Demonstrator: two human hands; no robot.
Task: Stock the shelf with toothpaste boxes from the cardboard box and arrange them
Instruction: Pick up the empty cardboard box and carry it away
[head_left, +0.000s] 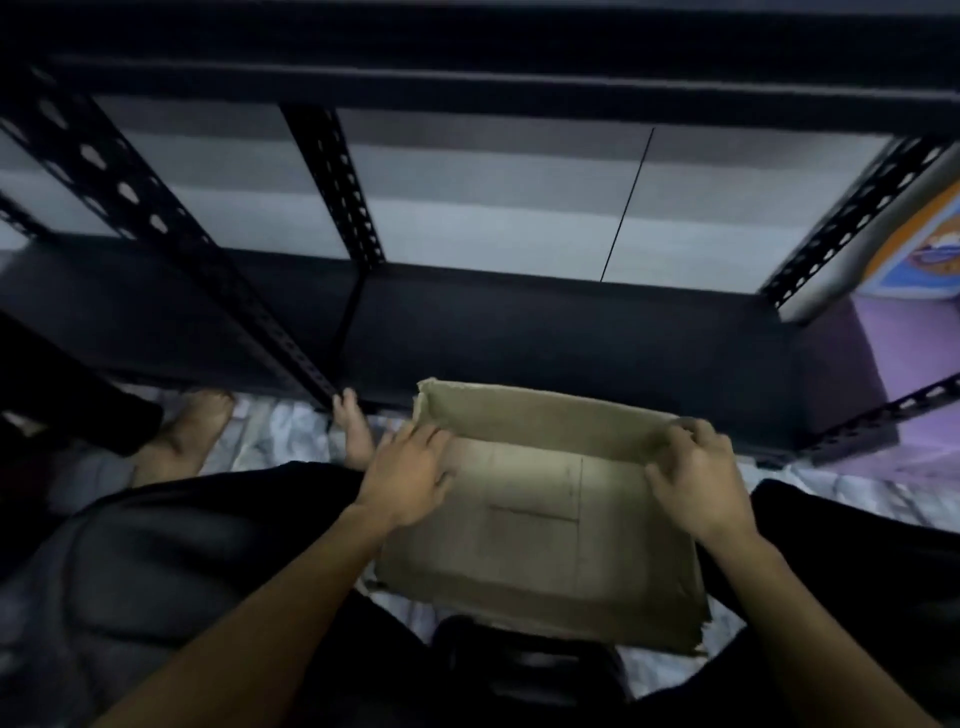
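A brown cardboard box (540, 514) sits on the floor between my legs, just in front of the black metal shelf (519, 322). Its far flap stands up and no toothpaste boxes show inside. My left hand (410, 473) grips the box's left edge near the far corner. My right hand (696, 478) grips the right edge, fingers curled over the flap's corner. The lowest shelf board looks bare and dark. The picture is blurred.
Perforated black uprights (332, 182) rise at the left, middle and right of the shelf. Two bare feet (182, 436) rest on the pale patterned floor at the left, by the shelf's base. A colourful orange and blue item (919, 249) stands at the far right.
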